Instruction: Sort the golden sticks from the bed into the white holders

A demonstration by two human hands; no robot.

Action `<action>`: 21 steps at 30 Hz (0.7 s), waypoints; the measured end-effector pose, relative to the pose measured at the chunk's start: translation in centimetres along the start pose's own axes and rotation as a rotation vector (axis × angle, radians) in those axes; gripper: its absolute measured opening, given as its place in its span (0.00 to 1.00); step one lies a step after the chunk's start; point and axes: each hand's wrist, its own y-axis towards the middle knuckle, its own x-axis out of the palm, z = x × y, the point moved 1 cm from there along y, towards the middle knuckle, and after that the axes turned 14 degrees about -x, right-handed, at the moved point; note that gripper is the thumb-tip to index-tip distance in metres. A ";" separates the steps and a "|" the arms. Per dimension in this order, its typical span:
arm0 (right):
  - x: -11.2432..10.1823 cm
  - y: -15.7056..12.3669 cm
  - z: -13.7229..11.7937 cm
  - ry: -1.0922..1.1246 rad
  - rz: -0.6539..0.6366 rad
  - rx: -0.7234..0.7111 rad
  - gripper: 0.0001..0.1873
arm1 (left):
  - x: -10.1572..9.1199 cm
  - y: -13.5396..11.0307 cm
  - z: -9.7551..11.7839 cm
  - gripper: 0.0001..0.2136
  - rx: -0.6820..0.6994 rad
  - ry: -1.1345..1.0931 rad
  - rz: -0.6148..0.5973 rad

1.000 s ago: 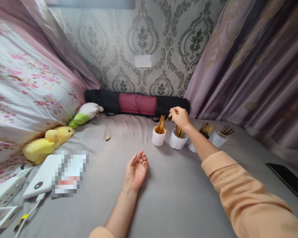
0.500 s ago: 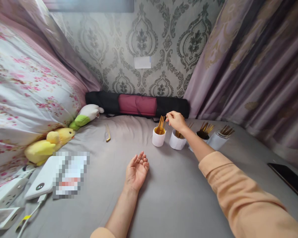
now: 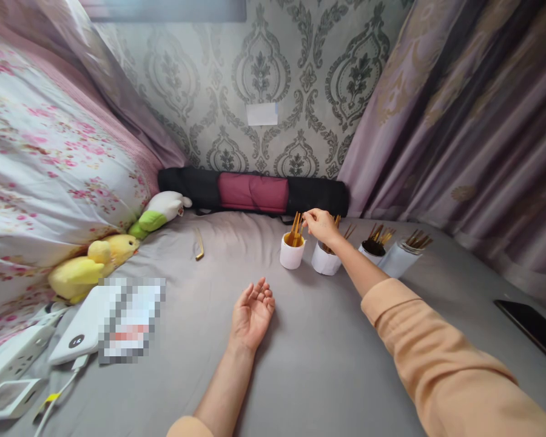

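My right hand (image 3: 321,224) is over the row of cups, its thumb and fingers pinched on what looks like a thin brown stick at the right rim of the leftmost white cup (image 3: 292,256). Several yellow-brown sticks (image 3: 295,227) stand upright in that cup. Partly behind my right hand and wrist is a second white cup (image 3: 326,263), also holding sticks. My left hand (image 3: 253,312) rests palm up on the grey sheet (image 3: 318,352), fingers loosely curled and nothing in it.
Rightward stand a dark-filled cup (image 3: 372,247) and a tilted container (image 3: 399,258), both with sticks. A bent gold-coloured piece (image 3: 200,252) lies left of the cups. Plush toys (image 3: 91,267), a white power bank (image 3: 84,328) and a power strip (image 3: 18,352) line the left; a phone (image 3: 530,331) lies right.
My right hand has shifted slightly down and left, closer to the leftmost cup's rim, uncovering more sticks in the second cup. My left hand stays in place.
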 end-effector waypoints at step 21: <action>0.5 -0.7 0.3 0.011 0.008 0.011 0.11 | 0.1 0.0 0.0 0.10 0.002 0.028 0.016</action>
